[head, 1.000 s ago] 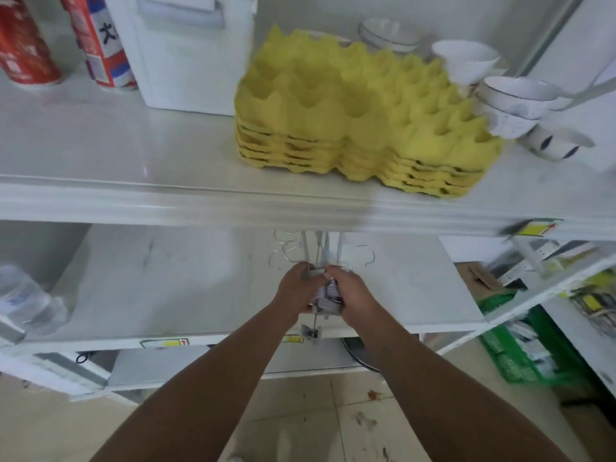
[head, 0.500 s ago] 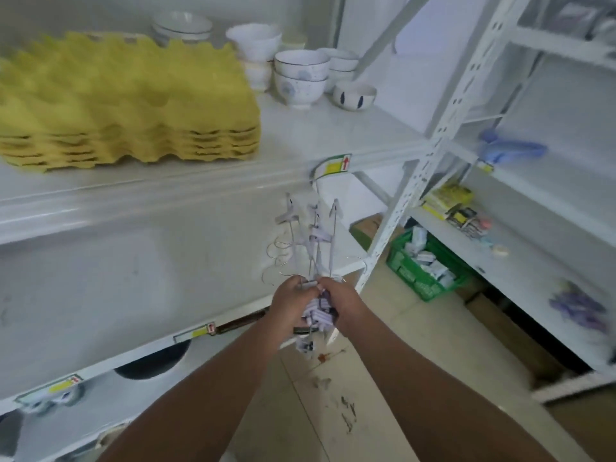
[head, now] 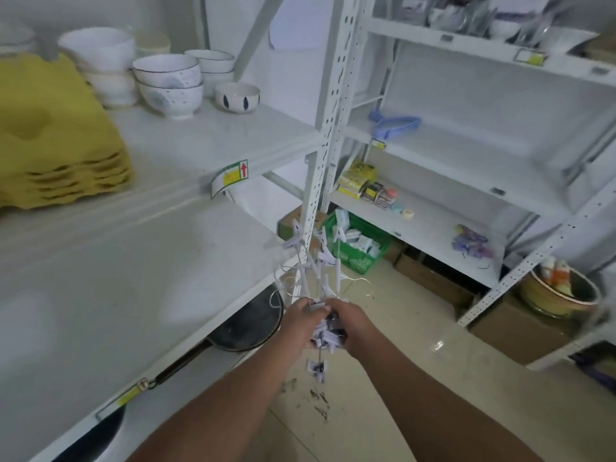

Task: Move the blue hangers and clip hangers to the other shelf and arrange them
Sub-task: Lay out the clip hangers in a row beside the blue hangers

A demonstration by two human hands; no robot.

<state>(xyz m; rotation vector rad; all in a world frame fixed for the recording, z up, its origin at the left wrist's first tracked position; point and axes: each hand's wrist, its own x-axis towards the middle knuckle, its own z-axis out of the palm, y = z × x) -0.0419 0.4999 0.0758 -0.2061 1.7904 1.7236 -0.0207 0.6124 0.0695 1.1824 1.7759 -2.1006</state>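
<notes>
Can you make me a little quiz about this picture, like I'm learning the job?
1. True or false: both hands hold the bundle of clip hangers.
2. Where do the blue hangers lie?
A. on the floor
B. on a shelf of the right-hand rack
C. in the green basket
3. Fill in: the yellow egg trays are ____ one on another.

Key
1. True: the left hand and the right hand both grip the bundle.
2. B
3. stacked
</notes>
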